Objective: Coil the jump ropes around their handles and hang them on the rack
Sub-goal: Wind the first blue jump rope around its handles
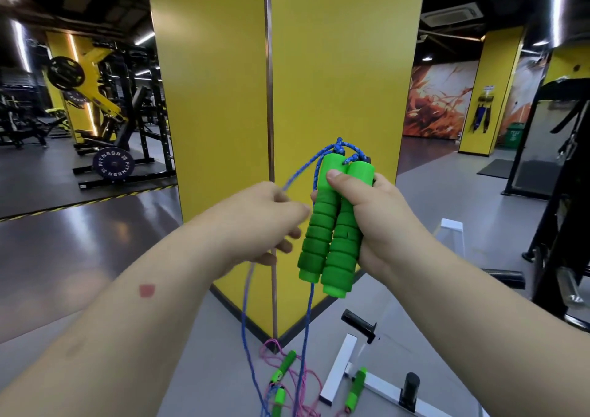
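My right hand [370, 222] grips two green foam handles [332, 225] side by side, upright, in front of a yellow pillar. Their blue rope [244, 321] loops out of the handle tops and hangs in two strands to the floor. My left hand [265, 222] pinches one strand just left of the handles. On the floor below lie more green handles [282, 368] [357, 388] with a tangled pink rope [306, 375]. A white rack [338, 368] with black pegs [359, 322] stands low at the right.
The yellow pillar [335, 65] stands directly ahead. Black weight racks and a plate [113, 162] fill the left background. A black machine frame [555, 225] stands at the right. Grey floor stretches to the left.
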